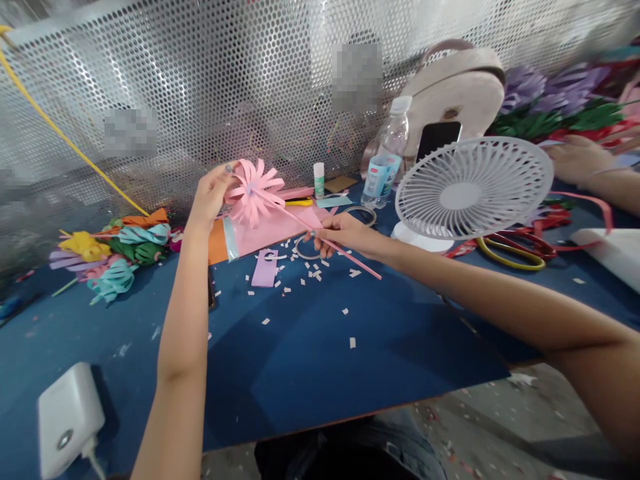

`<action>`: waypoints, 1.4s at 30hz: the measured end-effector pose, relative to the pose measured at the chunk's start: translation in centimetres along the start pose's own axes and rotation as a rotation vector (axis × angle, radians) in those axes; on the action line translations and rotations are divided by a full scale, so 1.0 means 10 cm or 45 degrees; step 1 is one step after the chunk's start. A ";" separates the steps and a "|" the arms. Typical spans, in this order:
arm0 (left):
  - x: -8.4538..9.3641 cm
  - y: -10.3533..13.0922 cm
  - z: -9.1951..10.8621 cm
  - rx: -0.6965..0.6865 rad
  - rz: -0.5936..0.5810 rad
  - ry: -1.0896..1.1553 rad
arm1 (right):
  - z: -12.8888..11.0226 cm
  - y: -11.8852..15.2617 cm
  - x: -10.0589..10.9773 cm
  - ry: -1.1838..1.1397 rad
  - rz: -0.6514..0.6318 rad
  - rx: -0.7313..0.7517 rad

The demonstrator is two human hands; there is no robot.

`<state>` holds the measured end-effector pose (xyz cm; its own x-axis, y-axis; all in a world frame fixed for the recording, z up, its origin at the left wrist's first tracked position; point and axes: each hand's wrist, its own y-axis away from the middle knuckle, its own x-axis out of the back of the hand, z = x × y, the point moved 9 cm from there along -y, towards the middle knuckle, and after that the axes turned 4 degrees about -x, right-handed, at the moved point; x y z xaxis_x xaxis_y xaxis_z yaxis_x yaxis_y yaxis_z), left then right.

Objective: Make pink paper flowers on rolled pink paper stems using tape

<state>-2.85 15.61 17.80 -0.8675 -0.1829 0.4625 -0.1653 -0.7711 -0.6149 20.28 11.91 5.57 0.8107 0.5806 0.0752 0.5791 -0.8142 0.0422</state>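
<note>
A pink paper flower [253, 191] on a long thin pink stem [361, 265] is held up over the table between my two hands. My right hand [345, 233] pinches the stem partway along, with the stem's lower end poking out below the fingers. At the flower's left edge, my left hand [213, 191] has its fingertips closed on a petal strip. Beneath the flower lie pink paper sheets [265, 230] and an orange sheet [217, 248]. A folded purple paper piece [265, 268] rests among small white paper scraps.
Several colourful paper flowers [117, 250] lie at the left. A white power bank [70, 420] sits front left. A glue stick [319, 180], water bottle [387, 157] and white fan [473, 193] stand behind or right of my right hand. Another person's hand [580, 160] is at far right.
</note>
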 end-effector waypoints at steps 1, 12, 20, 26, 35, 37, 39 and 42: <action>-0.02 0.00 0.05 -0.041 -0.011 -0.062 | 0.01 0.00 0.00 -0.001 0.000 -0.009; -0.43 0.07 0.30 -0.151 -0.241 -0.285 | 0.09 -0.01 0.04 -0.130 0.043 -0.084; -0.64 0.13 0.50 -0.121 -0.346 -0.312 | -0.01 0.02 0.07 0.001 0.157 -0.070; -0.73 0.16 0.50 -0.057 -0.415 -0.342 | 0.01 0.01 0.07 0.029 0.153 -0.063; -0.74 0.16 0.46 -0.044 -0.384 -0.293 | 0.01 0.01 0.09 0.078 0.171 -0.055; -0.74 0.17 0.45 -0.034 -0.377 -0.268 | 0.03 -0.01 0.10 0.126 0.161 -0.039; -0.75 0.17 0.45 -0.043 -0.378 -0.264 | 0.05 -0.02 0.13 0.200 0.176 0.006; -0.75 0.17 0.47 -0.054 -0.378 -0.268 | 0.03 -0.04 0.19 0.345 0.237 0.113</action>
<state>5.58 12.81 16.23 -0.6639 -0.0796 0.7436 -0.4185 -0.7845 -0.4576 21.65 13.36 5.38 0.8578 0.3891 0.3358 0.4385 -0.8949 -0.0833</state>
